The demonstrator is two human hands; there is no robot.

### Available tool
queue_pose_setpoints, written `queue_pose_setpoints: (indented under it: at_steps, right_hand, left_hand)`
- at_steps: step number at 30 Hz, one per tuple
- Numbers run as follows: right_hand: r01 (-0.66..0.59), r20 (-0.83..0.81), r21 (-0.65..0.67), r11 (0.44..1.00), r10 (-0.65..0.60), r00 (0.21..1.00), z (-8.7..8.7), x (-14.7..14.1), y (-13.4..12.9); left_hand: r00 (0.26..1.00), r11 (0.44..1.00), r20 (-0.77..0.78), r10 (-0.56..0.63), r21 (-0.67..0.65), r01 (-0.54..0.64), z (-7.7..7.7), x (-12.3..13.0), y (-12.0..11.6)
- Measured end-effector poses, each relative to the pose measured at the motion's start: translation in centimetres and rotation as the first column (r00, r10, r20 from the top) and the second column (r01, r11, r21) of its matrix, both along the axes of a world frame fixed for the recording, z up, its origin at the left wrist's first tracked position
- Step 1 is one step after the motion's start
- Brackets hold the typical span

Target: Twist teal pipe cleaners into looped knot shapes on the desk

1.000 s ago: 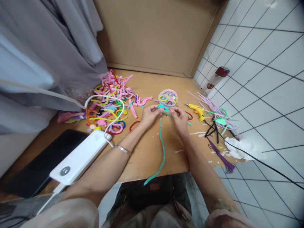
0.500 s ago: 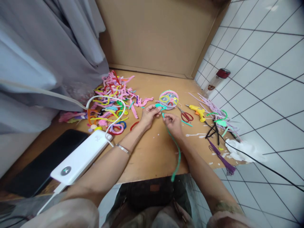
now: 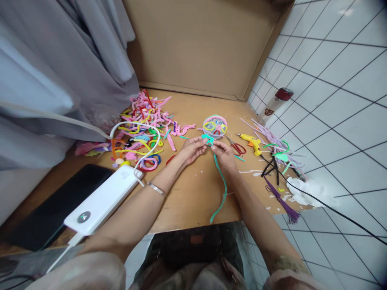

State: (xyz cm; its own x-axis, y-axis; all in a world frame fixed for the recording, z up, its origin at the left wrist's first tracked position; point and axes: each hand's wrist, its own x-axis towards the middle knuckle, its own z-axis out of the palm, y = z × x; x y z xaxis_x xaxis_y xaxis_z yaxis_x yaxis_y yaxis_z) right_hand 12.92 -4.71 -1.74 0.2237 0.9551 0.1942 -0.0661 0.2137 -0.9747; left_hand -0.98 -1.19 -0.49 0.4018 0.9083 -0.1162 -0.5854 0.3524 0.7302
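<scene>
A teal fuzzy strip (image 3: 224, 189) is bent into a small wavy shape at its upper end, between my two hands. My left hand (image 3: 193, 150) pinches the left side of that bent part. The fingers of my right hand (image 3: 223, 155) are closed on its right side, and the long tail hangs from them, curving down to the table's front edge. Just beyond my fingertips stands a round clear container (image 3: 215, 126) with a pink rim and yellow loops. Red-handled scissors (image 3: 238, 148) lie to the right of my right hand.
Colourful fuzzy strips (image 3: 151, 117) are heaped at the back left. A white power bank (image 3: 102, 201) and a black phone-like slab (image 3: 63, 205) lie front left. On the right are a yellow glue gun (image 3: 252, 143), a purple tassel (image 3: 282, 201), a white tissue (image 3: 305, 191) and a bottle (image 3: 273, 106).
Both hands have shifted slightly right, and the bent teal part now shows more fully between them. The hanging tail's lower end has swung left.
</scene>
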Motion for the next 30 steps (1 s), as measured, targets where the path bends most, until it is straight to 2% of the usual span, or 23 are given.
queue_pose_setpoints:
  at_steps: [4,8,11,15,21,27,30]
  right_hand:
    - [-0.031,0.106,0.054,0.998,0.025,0.994,0.2,0.4,0.0]
    - [-0.022,0.269,0.148,0.989,-0.019,0.963,0.9,0.9,-0.3]
    - [-0.046,0.325,0.179,0.983,-0.015,0.945,1.2,1.1,-0.4]
    - [-0.042,0.336,0.181,0.983,-0.022,0.942,1.0,1.2,-0.4]
    - [0.021,0.388,0.149,0.989,-0.078,0.918,1.1,1.0,-0.5]
    - [0.045,0.377,0.180,0.983,-0.112,0.919,1.8,1.0,-0.7]
    - [0.021,0.353,0.163,0.986,-0.078,0.932,1.8,1.3,-0.6]
  left_hand:
    - [0.999,0.999,0.000,-0.032,0.005,0.032,-0.2,-0.1,0.1]
    - [0.998,0.998,0.006,-0.057,0.000,0.057,-0.3,-0.2,0.2]
    - [0.996,0.996,-0.013,-0.087,0.009,0.087,-0.3,-0.3,0.2]
    - [0.994,0.994,-0.050,-0.093,0.047,0.095,-0.2,-0.2,0.1]
    - [0.996,0.995,-0.094,-0.008,0.097,0.017,-0.3,-0.1,0.1]
    - [0.982,0.980,-0.151,-0.117,0.144,0.139,-0.4,-0.1,-0.1]
    - [0.980,0.978,-0.163,-0.116,0.152,0.141,-0.6,0.0,-0.1]
